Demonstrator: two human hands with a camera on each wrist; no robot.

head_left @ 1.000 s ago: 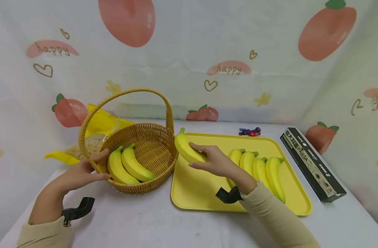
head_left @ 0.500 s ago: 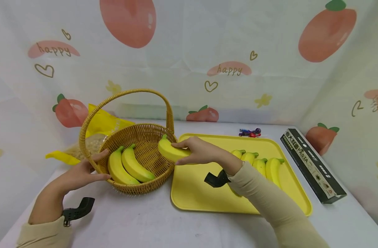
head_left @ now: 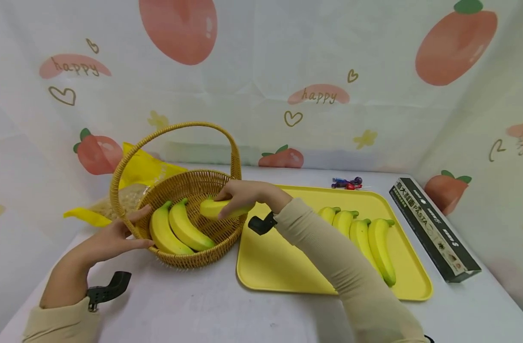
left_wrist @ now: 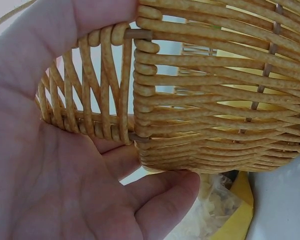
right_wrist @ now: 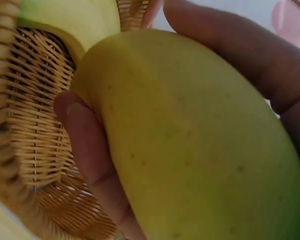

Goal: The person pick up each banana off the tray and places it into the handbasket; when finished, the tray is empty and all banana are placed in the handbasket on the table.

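Note:
In the head view a wicker basket [head_left: 188, 259] with a tall arched handle stands left of centre, two bananas [head_left: 186, 228] lying side by side in its left half. My left hand [head_left: 109, 240] grips the basket at the foot of its handle; the left wrist view shows thumb and fingers around the woven rim [left_wrist: 145, 85]. Over the basket's right side, my right hand [head_left: 246, 195] holds another banana [head_left: 212, 208] between thumb and fingers. That banana [right_wrist: 189, 135] fills much of the right wrist view, with the wicker wall behind it.
A yellow tray [head_left: 283, 267] right of the basket bears several bananas [head_left: 379, 245], partly covered by the right sleeve. A black pasta box [head_left: 435, 228] lies at the right. Wrapped lollipops [head_left: 347, 183] lie behind the tray, and a yellow bag [head_left: 147, 169] stands behind the basket.
My right hand has carried its banana leftward from above the tray to over the inside of the basket. The left hand and the basket have stayed in place.

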